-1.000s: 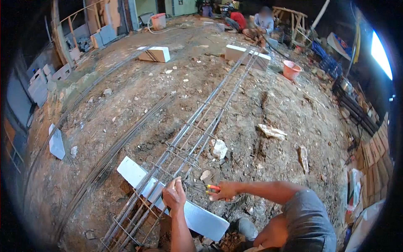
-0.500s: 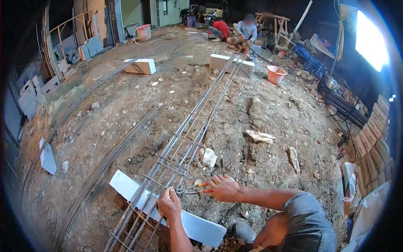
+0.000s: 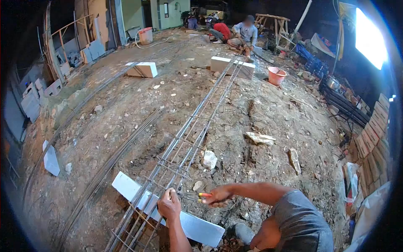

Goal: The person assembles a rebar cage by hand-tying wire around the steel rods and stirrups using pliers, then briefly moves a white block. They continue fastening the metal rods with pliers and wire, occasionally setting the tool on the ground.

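Observation:
My right hand (image 3: 218, 196) is closed around the handles of pincers (image 3: 194, 195) with red and yellow grips. Their metal jaws point left, at the near side of a long rebar cage (image 3: 178, 143). Beside those jaws, my left hand (image 3: 169, 204) is closed against the cage's right edge; its fingertips pinch something too small to make out. Steel bars and square stirrups form the cage. It rests across a pale block (image 3: 200, 229) near me and another white block (image 3: 218, 64) farther off.
Loose rebar (image 3: 113, 159) lies along the ground to the left. Stones, including a white rock (image 3: 209, 159), dot the rough soil. A pink bucket (image 3: 276, 76) stands beyond. Two people crouch at the back, one in a red shirt (image 3: 221, 29). Stacked tiles (image 3: 371, 134) line the right.
My right hand has shifted slightly down and left and turned, now covering more of the pincers' handles. My left hand stays at the cage. The view has moved slightly.

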Demonstrator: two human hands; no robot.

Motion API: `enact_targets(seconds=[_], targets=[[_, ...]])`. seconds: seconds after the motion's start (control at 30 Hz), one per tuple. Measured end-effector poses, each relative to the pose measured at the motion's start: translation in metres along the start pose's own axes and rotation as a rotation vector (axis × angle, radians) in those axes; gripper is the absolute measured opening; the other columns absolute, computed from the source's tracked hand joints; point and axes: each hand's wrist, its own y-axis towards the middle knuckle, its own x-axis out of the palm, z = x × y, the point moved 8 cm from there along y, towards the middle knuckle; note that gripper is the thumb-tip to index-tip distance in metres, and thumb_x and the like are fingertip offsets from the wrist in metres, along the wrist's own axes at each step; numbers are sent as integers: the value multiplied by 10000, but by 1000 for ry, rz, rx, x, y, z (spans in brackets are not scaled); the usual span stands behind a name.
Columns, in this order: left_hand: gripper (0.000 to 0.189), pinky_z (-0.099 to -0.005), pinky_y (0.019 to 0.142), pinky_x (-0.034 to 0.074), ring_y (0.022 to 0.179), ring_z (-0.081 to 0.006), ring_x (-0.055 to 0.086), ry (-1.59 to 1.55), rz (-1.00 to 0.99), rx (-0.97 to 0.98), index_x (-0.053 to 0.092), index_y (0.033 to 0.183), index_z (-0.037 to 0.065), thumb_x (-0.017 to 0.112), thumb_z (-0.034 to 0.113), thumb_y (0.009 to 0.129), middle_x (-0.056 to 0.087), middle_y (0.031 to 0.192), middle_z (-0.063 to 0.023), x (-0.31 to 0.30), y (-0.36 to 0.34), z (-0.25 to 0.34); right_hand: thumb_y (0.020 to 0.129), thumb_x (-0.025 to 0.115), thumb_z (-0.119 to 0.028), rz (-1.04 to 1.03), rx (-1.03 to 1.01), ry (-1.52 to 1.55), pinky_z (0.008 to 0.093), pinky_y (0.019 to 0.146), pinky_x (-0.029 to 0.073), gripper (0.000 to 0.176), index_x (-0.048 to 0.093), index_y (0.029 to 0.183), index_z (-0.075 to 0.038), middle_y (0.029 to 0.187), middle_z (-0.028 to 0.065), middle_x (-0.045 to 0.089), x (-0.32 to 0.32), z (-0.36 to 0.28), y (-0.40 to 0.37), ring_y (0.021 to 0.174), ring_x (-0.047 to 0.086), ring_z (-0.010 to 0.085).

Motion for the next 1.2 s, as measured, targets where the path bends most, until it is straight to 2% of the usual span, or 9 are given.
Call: enact_targets(seconds=[0.07,0.3,0.37,0.5,0.77,0.83,0.87,1.1,1.2], targets=[[304,-461,665,525,732,-376,675,11,-32,-23,748,958,121,575,366,910,707,825,-176,5,-2,-8,882,568,-639,-653,-58,622,343,558,501,532,619,1151,-182,703,-13,593,38,20,11,637,607,142],[223,-422,659,526,754,-353,680,-68,-1,86,719,944,39,670,236,852,713,847,-155,-1,-2,4,773,750,-462,-85,58,-17,378,606,510,927,297,1502,-113,771,60,590,8,-14,-26,602,575,216],[221,-406,666,530,759,-349,684,-76,-9,76,715,951,23,670,213,849,713,851,-162,-3,0,8,746,744,-358,506,-129,-585,433,593,517,764,415,1376,-76,812,129,628,-39,-37,-41,629,626,297],[201,-403,649,533,753,-350,687,-124,16,106,718,936,21,667,197,854,712,835,-161,-10,0,17,797,653,-195,893,-273,-1119,405,783,496,444,496,1179,-31,922,112,595,-30,-83,-65,874,614,296],[296,-422,687,535,774,-357,686,-127,-49,23,726,931,44,673,325,857,716,871,-170,0,-3,-1,980,486,-347,505,234,-628,514,600,507,388,540,1327,-182,950,180,663,-14,-52,-37,707,687,304],[325,-436,716,529,805,-368,682,-240,-37,49,727,936,45,667,354,857,716,885,-173,2,-2,-2,971,504,-387,607,75,-538,503,588,501,350,584,1232,-168,766,154,654,-50,36,28,678,674,290],[317,-435,717,529,805,-369,683,-227,-40,38,727,938,43,670,345,857,716,884,-175,5,-3,-7,962,532,-464,439,-778,-884,464,540,488,356,615,1065,-134,698,93,643,-8,54,69,628,654,258],[336,-446,710,517,787,-366,680,-184,-90,-14,727,939,39,682,360,850,713,868,-179,3,-1,-7,881,614,-590,-384,295,244,318,471,525,507,618,934,-86,723,37,653,42,7,-5,547,635,159],[327,-399,704,528,782,-332,691,-120,-49,59,717,917,-5,696,313,848,710,848,-175,0,-3,0,780,725,-565,118,99,-190,329,507,540,556,624,928,-39,714,62,660,2,-3,-16,505,634,174]])
